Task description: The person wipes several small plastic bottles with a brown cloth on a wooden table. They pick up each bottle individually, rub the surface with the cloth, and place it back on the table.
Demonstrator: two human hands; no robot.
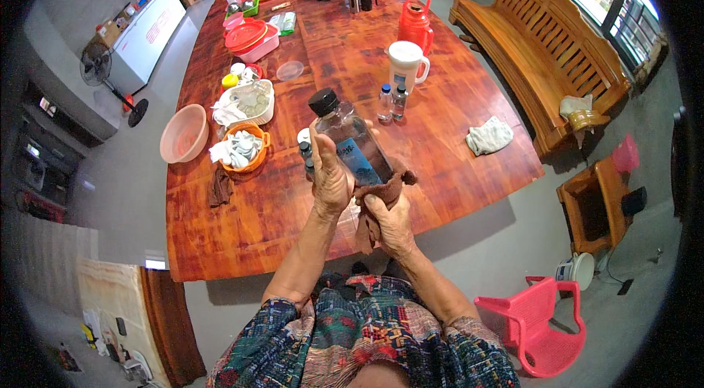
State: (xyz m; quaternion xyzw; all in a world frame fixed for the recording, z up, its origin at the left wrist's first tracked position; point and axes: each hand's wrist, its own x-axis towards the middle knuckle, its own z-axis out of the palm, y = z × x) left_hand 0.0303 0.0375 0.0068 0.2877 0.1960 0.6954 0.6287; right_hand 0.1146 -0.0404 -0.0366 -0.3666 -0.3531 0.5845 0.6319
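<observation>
A large clear bottle (pixel 343 124) with a black cap and a blue label is held tilted over the near part of the wooden table (pixel 455 168). My left hand (pixel 331 181) grips its side, the thumb along the near face and the other fingers partly hidden behind it. Around the bottle's lower end a brown cloth (pixel 392 188) is bunched, and my right hand (pixel 392 221) is closed on it, pressing it to the base. Partly hidden by my left hand, small dark-capped bottles (pixel 306 155) stand on the table. Beyond are two small clear bottles (pixel 385 103) and a white lidded pitcher (pixel 405 64).
At the left sit an orange basket (pixel 265 140) of white pieces, a white basin (pixel 270 105) and a pink basin (pixel 185 133). A red jug (pixel 416 25) and a folded white cloth (pixel 489 136) lie to the right. Beside the table are a wooden bench (pixel 543 58) and a pink chair (pixel 539 322).
</observation>
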